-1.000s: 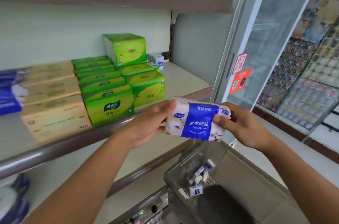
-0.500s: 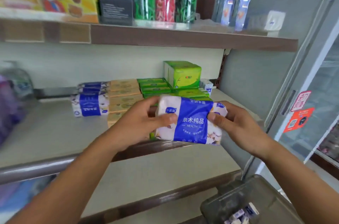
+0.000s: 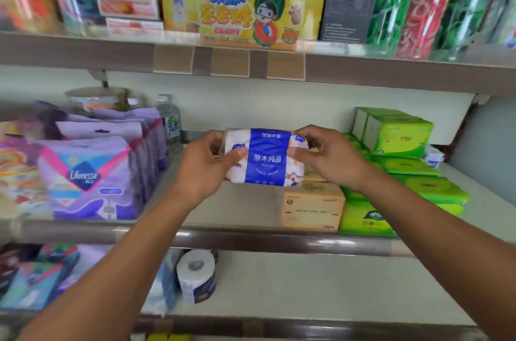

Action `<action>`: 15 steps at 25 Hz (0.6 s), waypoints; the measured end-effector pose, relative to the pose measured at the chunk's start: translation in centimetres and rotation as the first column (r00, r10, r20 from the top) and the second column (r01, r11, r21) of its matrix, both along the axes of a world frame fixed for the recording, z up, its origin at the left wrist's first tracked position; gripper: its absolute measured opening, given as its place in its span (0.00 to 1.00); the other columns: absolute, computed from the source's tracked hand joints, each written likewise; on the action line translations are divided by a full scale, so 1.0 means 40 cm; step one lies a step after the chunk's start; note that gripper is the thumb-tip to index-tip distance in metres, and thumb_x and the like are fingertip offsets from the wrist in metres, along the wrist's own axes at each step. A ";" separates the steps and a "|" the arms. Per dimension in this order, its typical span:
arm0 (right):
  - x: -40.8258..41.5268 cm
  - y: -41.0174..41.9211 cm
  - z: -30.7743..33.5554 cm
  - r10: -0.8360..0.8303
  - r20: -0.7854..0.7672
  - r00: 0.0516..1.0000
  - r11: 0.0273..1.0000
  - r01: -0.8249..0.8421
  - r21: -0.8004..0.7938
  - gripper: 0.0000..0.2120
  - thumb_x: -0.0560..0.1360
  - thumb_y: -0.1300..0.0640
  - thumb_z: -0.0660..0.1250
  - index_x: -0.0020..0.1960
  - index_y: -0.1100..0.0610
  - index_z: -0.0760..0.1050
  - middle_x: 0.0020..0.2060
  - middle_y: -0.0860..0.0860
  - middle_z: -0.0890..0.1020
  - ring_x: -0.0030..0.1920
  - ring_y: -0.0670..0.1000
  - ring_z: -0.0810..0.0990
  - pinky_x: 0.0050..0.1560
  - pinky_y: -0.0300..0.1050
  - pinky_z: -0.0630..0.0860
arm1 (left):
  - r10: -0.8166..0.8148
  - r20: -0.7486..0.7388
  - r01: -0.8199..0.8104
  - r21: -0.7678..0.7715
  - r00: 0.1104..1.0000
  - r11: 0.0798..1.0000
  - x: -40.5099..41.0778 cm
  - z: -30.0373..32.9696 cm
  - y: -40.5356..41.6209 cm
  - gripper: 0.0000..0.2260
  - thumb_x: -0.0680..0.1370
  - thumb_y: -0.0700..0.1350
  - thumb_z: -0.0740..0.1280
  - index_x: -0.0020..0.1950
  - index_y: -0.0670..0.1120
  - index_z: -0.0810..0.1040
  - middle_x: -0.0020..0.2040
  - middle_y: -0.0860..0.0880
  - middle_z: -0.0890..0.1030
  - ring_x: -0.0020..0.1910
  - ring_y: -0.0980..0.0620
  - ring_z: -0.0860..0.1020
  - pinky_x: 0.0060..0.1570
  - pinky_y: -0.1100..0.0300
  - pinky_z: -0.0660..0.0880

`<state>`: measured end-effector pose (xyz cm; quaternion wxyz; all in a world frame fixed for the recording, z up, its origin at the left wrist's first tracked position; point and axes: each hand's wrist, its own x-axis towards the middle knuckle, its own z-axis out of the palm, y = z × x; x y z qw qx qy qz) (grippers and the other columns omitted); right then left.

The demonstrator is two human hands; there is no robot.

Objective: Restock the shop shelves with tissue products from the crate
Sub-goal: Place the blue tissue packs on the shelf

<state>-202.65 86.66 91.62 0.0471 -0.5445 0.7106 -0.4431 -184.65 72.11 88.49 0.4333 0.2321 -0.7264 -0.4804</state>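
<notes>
Since half a second ago I've carried the tissue pack (image 3: pixel 265 158) further over the middle shelf (image 3: pixel 251 239). My left hand (image 3: pixel 203 167) and right hand (image 3: pixel 326 158) pinch its ends, holding it level above the tan boxes (image 3: pixel 312 208), left of the green packs (image 3: pixel 396 134).

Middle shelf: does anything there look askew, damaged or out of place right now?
One oddity: a green tissue box sits loose and skewed atop the flat green packs. The beige packs look tidy. The blue-banded tissue pack is undamaged, held by the left hand and right hand.
</notes>
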 end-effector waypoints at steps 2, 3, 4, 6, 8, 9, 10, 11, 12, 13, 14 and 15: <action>0.015 -0.082 0.009 -0.005 -0.017 1.000 0.999 0.006 0.048 0.07 0.74 0.56 0.71 0.51 0.53 0.78 0.45 0.48 0.83 0.43 0.44 0.81 0.45 0.43 0.78 | 0.064 0.006 -0.064 0.016 0.998 0.998 0.013 -0.021 -0.068 0.06 0.74 0.43 0.73 0.47 0.47 0.78 0.40 0.47 0.84 0.37 0.51 0.82 0.39 0.48 0.82; 0.019 -0.117 0.011 -0.008 -0.019 1.000 0.997 0.010 0.078 0.06 0.74 0.55 0.71 0.51 0.52 0.77 0.45 0.47 0.83 0.43 0.43 0.81 0.43 0.41 0.76 | 0.079 0.014 -0.079 0.031 0.997 0.996 0.016 -0.032 -0.101 0.06 0.74 0.43 0.73 0.48 0.46 0.78 0.40 0.46 0.84 0.37 0.52 0.82 0.39 0.47 0.82; 0.022 -0.149 0.012 -0.010 -0.035 0.999 0.994 0.014 0.110 0.06 0.74 0.55 0.71 0.51 0.52 0.77 0.45 0.47 0.83 0.43 0.43 0.81 0.41 0.39 0.75 | 0.084 0.025 -0.085 0.042 0.996 0.995 0.018 -0.041 -0.128 0.08 0.74 0.44 0.73 0.50 0.44 0.78 0.40 0.46 0.84 0.36 0.52 0.82 0.39 0.47 0.82; 0.019 -0.196 0.012 -0.026 -0.087 0.996 0.986 0.039 0.159 0.07 0.74 0.54 0.71 0.50 0.52 0.77 0.45 0.47 0.82 0.43 0.44 0.81 0.38 0.37 0.73 | 0.089 0.043 -0.091 0.047 0.995 0.995 0.011 -0.059 -0.174 0.10 0.74 0.45 0.73 0.51 0.43 0.78 0.42 0.46 0.84 0.38 0.52 0.83 0.40 0.49 0.82; 0.015 -0.239 0.006 -0.045 -0.179 0.983 0.971 0.085 0.222 0.08 0.74 0.55 0.71 0.52 0.53 0.77 0.46 0.48 0.81 0.44 0.47 0.80 0.37 0.36 0.72 | 0.076 0.073 -0.080 0.048 0.994 0.996 0.000 -0.075 -0.215 0.07 0.74 0.44 0.73 0.49 0.45 0.77 0.43 0.48 0.84 0.37 0.56 0.83 0.38 0.56 0.81; 0.010 -0.255 0.000 -0.054 -0.235 0.970 0.958 0.116 0.261 0.09 0.73 0.55 0.71 0.53 0.54 0.77 0.46 0.48 0.80 0.45 0.48 0.79 0.36 0.35 0.71 | 0.059 0.098 -0.064 0.050 0.993 0.997 -0.010 -0.082 -0.229 0.07 0.75 0.43 0.72 0.49 0.44 0.77 0.43 0.48 0.83 0.36 0.57 0.82 0.36 0.58 0.80; 0.004 -0.268 -0.007 -0.062 -0.286 0.956 0.945 0.149 0.292 0.10 0.73 0.55 0.71 0.53 0.54 0.77 0.45 0.48 0.79 0.45 0.48 0.78 0.34 0.34 0.69 | 0.038 0.125 -0.045 0.052 0.991 0.998 -0.022 -0.088 -0.239 0.07 0.76 0.42 0.71 0.51 0.43 0.76 0.44 0.46 0.83 0.38 0.55 0.82 0.36 0.58 0.80; -0.004 -0.282 -0.016 -0.069 -0.326 0.943 0.932 0.178 0.317 0.11 0.73 0.55 0.71 0.54 0.55 0.78 0.46 0.48 0.79 0.46 0.49 0.78 0.34 0.35 0.68 | 0.020 0.143 -0.028 0.061 0.990 0.998 -0.038 -0.097 -0.253 0.08 0.76 0.40 0.71 0.53 0.40 0.76 0.46 0.44 0.82 0.41 0.50 0.82 0.38 0.54 0.81; -0.014 -0.293 -0.023 -0.068 -0.362 0.930 0.920 0.199 0.337 0.12 0.73 0.54 0.70 0.55 0.55 0.78 0.48 0.50 0.80 0.48 0.50 0.78 0.36 0.37 0.69 | 0.006 0.155 -0.016 0.068 0.988 0.998 -0.055 -0.107 -0.264 0.10 0.76 0.39 0.70 0.55 0.38 0.76 0.48 0.42 0.82 0.45 0.46 0.82 0.41 0.50 0.81; -0.023 -0.301 -0.032 -0.059 -0.399 0.915 0.908 0.215 0.359 0.13 0.74 0.53 0.70 0.56 0.56 0.78 0.51 0.51 0.81 0.50 0.51 0.78 0.40 0.38 0.70 | -0.002 0.162 -0.010 0.073 0.987 0.997 -0.071 -0.120 -0.272 0.11 0.76 0.38 0.70 0.57 0.37 0.75 0.49 0.42 0.81 0.47 0.44 0.81 0.43 0.48 0.80; -0.033 -0.307 -0.040 -0.041 -0.447 0.893 0.892 0.235 0.387 0.15 0.74 0.52 0.69 0.58 0.57 0.78 0.54 0.53 0.80 0.53 0.52 0.77 0.45 0.40 0.71 | -0.004 0.179 -0.009 0.071 0.984 0.997 -0.085 -0.135 -0.277 0.11 0.76 0.37 0.70 0.58 0.38 0.75 0.49 0.43 0.81 0.47 0.45 0.80 0.45 0.49 0.80; -0.043 -0.314 -0.049 -0.016 -0.509 0.861 0.870 0.263 0.418 0.16 0.75 0.51 0.69 0.59 0.57 0.77 0.56 0.55 0.80 0.55 0.53 0.76 0.49 0.42 0.72 | -0.001 0.200 -0.012 0.066 0.980 0.998 -0.100 -0.151 -0.282 0.12 0.76 0.37 0.70 0.58 0.39 0.75 0.50 0.44 0.80 0.46 0.47 0.79 0.46 0.52 0.79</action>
